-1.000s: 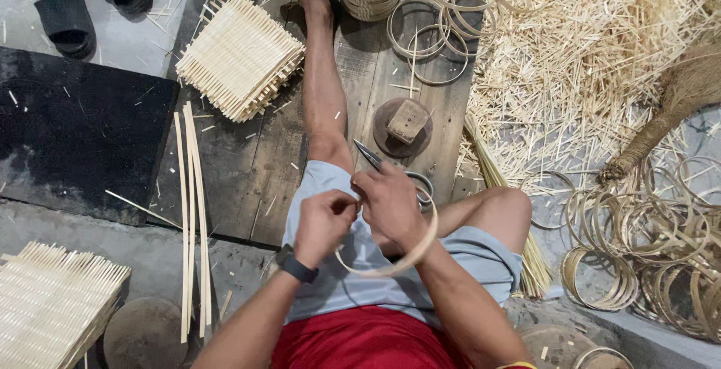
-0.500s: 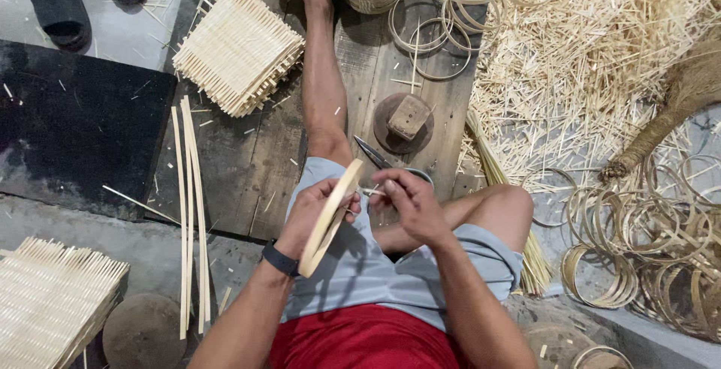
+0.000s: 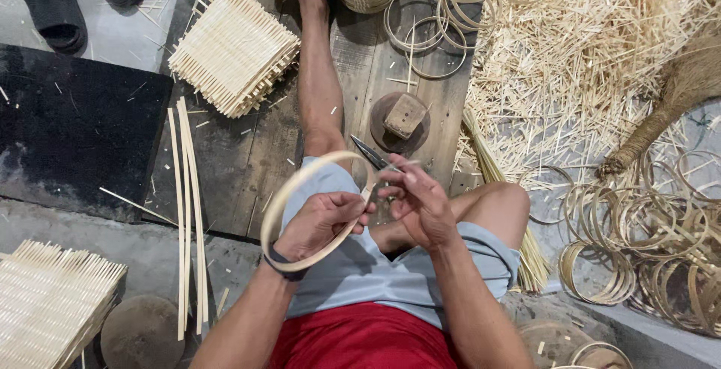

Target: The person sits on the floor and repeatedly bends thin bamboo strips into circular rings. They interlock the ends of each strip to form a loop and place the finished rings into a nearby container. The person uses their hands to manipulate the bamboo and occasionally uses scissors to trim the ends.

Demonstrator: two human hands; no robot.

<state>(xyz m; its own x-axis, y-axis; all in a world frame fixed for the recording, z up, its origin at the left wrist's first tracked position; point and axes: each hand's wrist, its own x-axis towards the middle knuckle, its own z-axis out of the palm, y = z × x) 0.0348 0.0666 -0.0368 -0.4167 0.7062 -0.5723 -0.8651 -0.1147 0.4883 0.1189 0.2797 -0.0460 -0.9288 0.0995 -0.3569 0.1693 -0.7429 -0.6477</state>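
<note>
Hoop: a thin pale bamboo hoop (image 3: 300, 204), tilted over the lap, just short of the dark round block (image 3: 398, 121).
Left hand (image 3: 319, 222): grip closed on the hoop's lower rim.
Right hand (image 3: 417, 200): fingers pinched at the hoop's far rim beside scissors (image 3: 372, 153); hold unclear.
Count: one hoop held; two woven mats (image 3: 233, 50) beyond the block; three slats (image 3: 188, 211).
Change: the hoop faces the camera more than half a second ago.

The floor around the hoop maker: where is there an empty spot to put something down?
Bare spots: the black mat left of the wooden boards, and the grey floor between the sandals and the woven panel. Crowded: the right side, with the splinter heap and piled hoops.
</note>
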